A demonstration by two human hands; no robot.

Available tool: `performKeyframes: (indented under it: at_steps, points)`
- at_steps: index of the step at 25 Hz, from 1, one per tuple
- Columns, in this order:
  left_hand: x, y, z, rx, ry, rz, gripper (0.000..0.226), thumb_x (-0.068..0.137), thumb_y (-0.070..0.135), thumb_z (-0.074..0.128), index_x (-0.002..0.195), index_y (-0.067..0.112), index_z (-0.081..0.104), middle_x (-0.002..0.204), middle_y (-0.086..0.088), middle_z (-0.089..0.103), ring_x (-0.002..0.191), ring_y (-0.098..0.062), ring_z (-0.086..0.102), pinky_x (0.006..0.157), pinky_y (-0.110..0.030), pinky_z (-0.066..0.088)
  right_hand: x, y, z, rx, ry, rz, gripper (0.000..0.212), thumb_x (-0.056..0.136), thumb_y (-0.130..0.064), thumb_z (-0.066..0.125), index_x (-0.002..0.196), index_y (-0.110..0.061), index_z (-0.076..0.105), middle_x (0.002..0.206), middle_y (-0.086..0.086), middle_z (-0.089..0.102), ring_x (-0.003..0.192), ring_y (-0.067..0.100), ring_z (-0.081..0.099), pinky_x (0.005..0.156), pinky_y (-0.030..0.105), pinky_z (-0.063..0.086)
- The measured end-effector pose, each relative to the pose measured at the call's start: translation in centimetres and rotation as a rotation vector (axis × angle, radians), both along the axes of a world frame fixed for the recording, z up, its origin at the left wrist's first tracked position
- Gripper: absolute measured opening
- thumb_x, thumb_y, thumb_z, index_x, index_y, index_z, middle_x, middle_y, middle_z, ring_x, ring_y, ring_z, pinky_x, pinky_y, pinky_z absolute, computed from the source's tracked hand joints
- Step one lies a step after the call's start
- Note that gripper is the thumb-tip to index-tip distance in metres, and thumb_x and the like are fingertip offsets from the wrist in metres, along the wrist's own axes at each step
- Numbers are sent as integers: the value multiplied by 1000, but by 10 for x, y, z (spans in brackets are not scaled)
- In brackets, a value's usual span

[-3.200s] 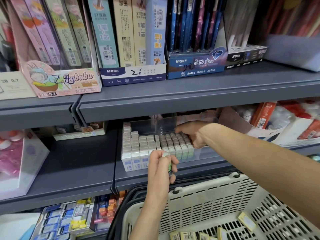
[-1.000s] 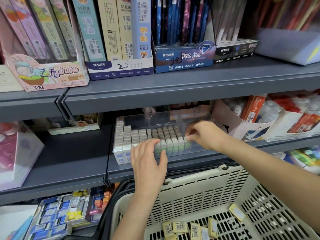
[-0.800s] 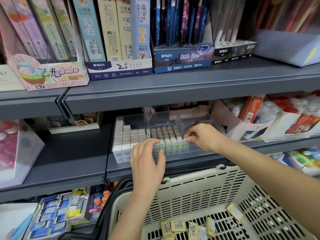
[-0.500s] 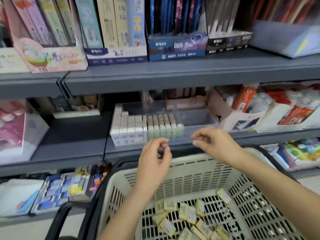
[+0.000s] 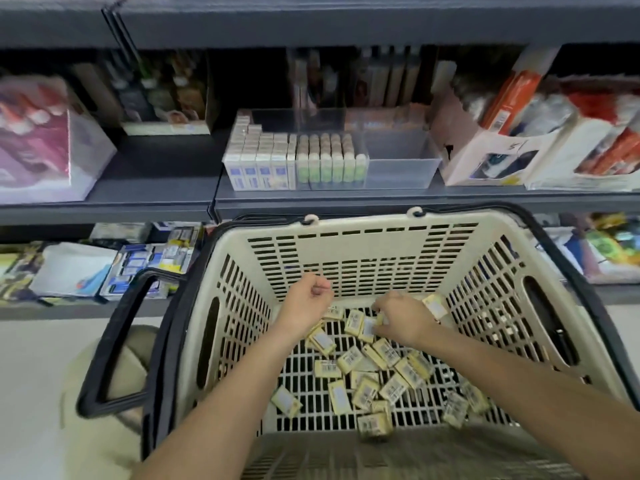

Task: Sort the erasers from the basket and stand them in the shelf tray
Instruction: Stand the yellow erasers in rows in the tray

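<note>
Two bare forearms reach in from the near edge into a cream perforated plastic shopping basket (image 5: 360,244) with black loop handles (image 5: 114,341), one of which is folded down over its left side. On the slotted floor of the basket lies a loose scatter of small yellow-wrapped erasers (image 5: 367,368) with barcode labels, lying flat at mixed angles, most of them from the middle to the right near corner. The left hand (image 5: 306,299) hangs above the far left part of the basket floor, its fingers curled into a loose fist with the thumb against them; whether it holds anything cannot be told through the blur. The right hand (image 5: 403,318) is down at the far edge of the scatter, its fingers bent and narrow, their tips pinching one of the yellow-wrapped erasers. Beyond the far rim of the basket runs a dark grey metal shelf (image 5: 156,181). On it, at its front edge, stands a clear plastic shelf tray (image 5: 401,168). Its left end is packed with upright erasers in blue-and-white sleeves (image 5: 258,168), and just beside them stand rows of upright erasers in green-and-white sleeves (image 5: 329,168); its right end holds none. A pink-and-white display box (image 5: 41,140) sits towards the left end of the shelf, and white-and-orange cartons (image 5: 519,140) crowd the right end.
</note>
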State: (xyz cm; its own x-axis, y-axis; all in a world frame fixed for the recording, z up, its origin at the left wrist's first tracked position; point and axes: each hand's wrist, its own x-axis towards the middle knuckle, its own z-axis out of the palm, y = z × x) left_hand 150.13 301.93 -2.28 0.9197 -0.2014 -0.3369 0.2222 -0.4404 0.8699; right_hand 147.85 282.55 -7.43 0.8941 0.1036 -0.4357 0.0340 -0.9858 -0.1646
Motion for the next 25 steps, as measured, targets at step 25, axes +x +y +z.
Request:
performKeyframes:
  at_steps: [25]
  points:
    - [-4, 7, -26, -827, 818, 51, 36, 81, 26, 63, 105, 0, 60, 96, -20, 70, 85, -26, 70, 66, -30, 58, -6, 32, 62, 371, -201, 117, 30, 76, -45, 69, 93, -26, 51, 98, -11, 59, 85, 6, 59, 76, 30, 50]
